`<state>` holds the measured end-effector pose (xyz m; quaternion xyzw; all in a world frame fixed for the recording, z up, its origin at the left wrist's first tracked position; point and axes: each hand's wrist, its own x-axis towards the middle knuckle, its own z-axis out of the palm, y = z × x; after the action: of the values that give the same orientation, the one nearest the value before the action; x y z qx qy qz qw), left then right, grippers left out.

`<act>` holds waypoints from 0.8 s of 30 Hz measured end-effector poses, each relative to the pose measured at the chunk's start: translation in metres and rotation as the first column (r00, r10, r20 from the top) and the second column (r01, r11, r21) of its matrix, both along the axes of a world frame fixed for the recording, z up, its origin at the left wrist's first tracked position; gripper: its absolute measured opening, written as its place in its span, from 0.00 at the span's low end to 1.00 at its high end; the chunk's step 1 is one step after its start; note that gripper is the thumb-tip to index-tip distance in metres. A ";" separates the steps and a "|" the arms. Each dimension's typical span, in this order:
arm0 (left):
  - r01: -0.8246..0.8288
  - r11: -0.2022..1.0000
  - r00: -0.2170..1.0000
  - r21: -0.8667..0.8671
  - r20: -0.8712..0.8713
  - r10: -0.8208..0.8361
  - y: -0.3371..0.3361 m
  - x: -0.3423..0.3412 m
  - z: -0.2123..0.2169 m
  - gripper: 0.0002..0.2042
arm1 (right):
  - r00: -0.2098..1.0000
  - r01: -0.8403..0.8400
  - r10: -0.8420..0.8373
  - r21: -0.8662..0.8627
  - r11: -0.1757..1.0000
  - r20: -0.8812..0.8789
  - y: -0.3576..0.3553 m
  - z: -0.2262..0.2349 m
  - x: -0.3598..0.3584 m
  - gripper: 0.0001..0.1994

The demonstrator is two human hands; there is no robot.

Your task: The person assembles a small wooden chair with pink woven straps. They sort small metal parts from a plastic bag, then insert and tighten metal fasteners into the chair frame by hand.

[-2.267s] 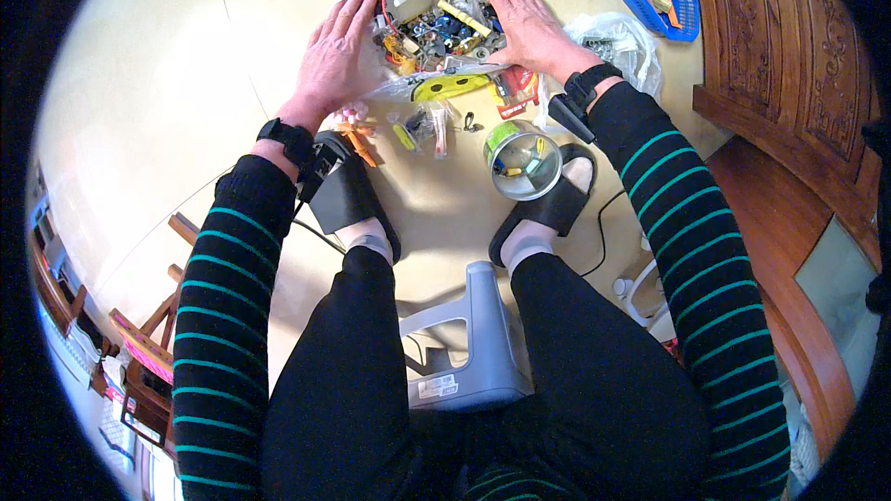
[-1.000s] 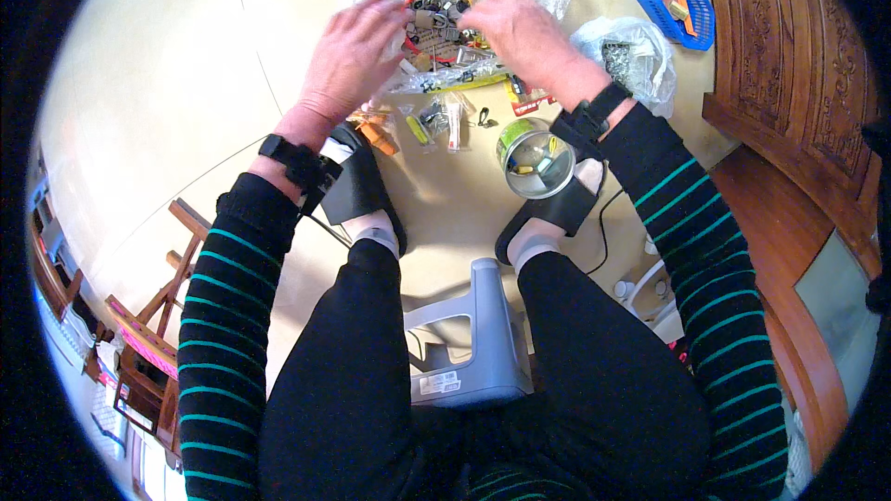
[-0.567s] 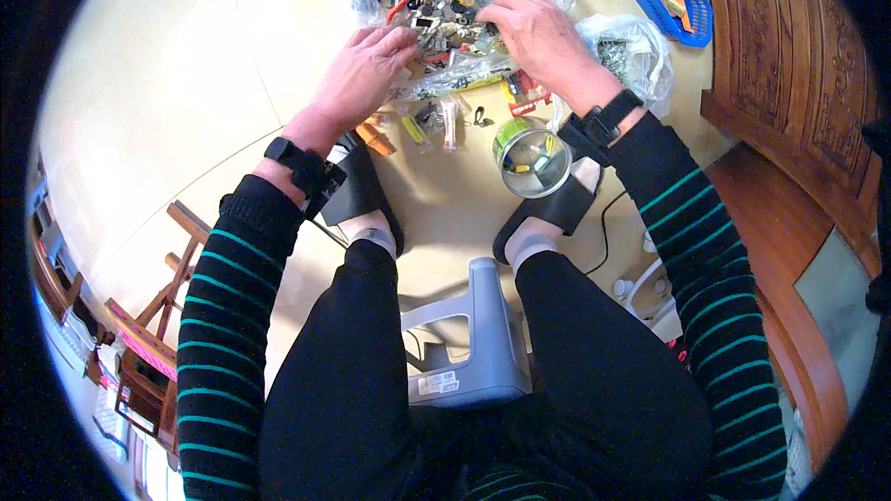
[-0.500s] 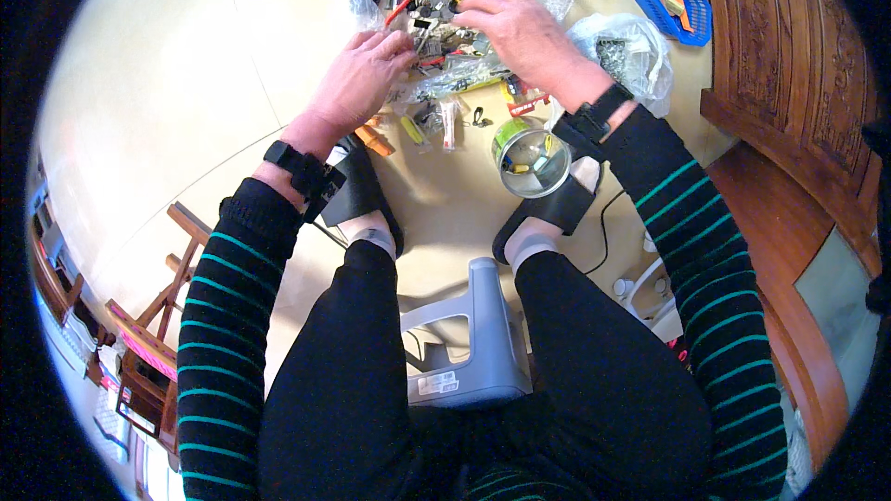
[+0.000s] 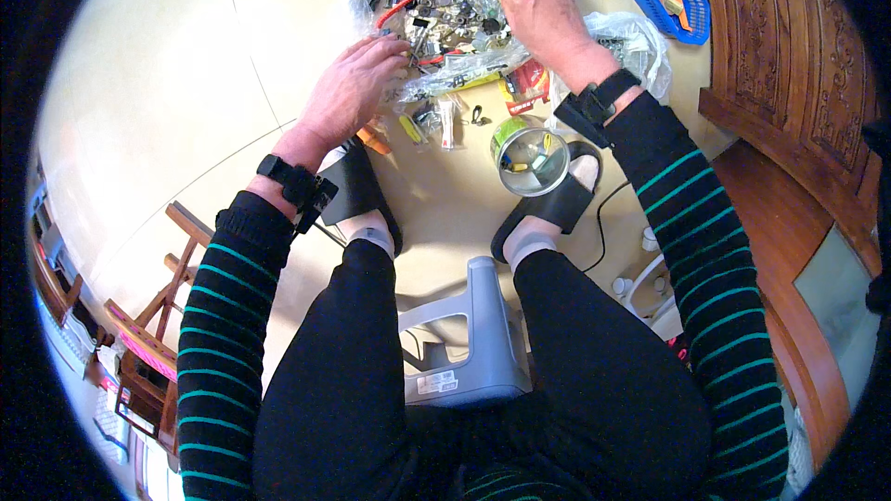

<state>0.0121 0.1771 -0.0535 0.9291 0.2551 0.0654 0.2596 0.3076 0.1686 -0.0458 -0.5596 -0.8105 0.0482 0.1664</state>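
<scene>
A clear plastic bag (image 5: 464, 74) lies spread on the floor, its mouth wide and full of small mixed hardware (image 5: 455, 23). My left hand (image 5: 357, 74) is at the bag's near left edge, fingers bent and pressed together on the plastic; the fingertips are partly hidden. Over the far right part of the bag, my right hand (image 5: 538, 14) is closed in a pinch. A red cord (image 5: 401, 7) runs across the pile up to its fingertips, where the grip itself is hard to see.
Near the bag lie a clear jar with small items (image 5: 531, 163), a red packet (image 5: 525, 88) and small packaged pieces (image 5: 447, 121). A second plastic bag (image 5: 650, 51) and a blue basket (image 5: 658, 23) stand to the right, beside carved wooden furniture (image 5: 789, 56). A grey stool (image 5: 497, 334) is between my legs.
My right hand has moved up and to the right. The red cord now stretches farther across the pile toward it, and the yellow tangle is out of sight. My left hand has shifted slightly left.
</scene>
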 end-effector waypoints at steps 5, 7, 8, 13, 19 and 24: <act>0.003 1.000 1.000 -0.004 0.011 -0.003 0.000 -0.002 -0.002 0.17 | 0.987 -0.113 0.129 -0.156 0.981 0.098 -0.017 0.000 -0.013 0.11; -0.005 1.000 1.000 -0.018 0.020 0.005 0.000 -0.003 -0.002 0.17 | 0.973 -0.018 0.054 -0.163 0.986 0.222 -0.019 0.001 -0.010 0.10; -0.010 0.999 0.999 -0.034 0.033 0.012 0.000 -0.002 -0.002 0.17 | 0.966 0.035 0.008 -0.161 0.986 0.260 -0.019 0.001 -0.007 0.10; -0.027 0.999 1.000 -0.044 0.011 0.027 0.000 0.000 0.001 0.17 | 1.000 -0.026 0.026 -0.097 0.995 0.000 -0.012 -0.003 -0.002 0.12; -0.051 0.995 0.999 -0.090 -0.012 0.050 -0.001 0.001 0.005 0.11 | 0.982 -0.189 0.189 -0.171 0.967 -0.015 -0.004 -0.014 -0.014 0.11; -0.042 0.996 0.999 -0.077 -0.007 0.042 -0.001 0.001 0.002 0.10 | 0.983 -0.121 0.158 -0.307 0.944 0.097 -0.004 -0.005 0.009 0.05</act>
<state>0.0127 0.1763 -0.0512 0.9129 0.2776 0.0586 0.2934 0.3161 0.1648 -0.0504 -0.5213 -0.8400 0.1484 0.0270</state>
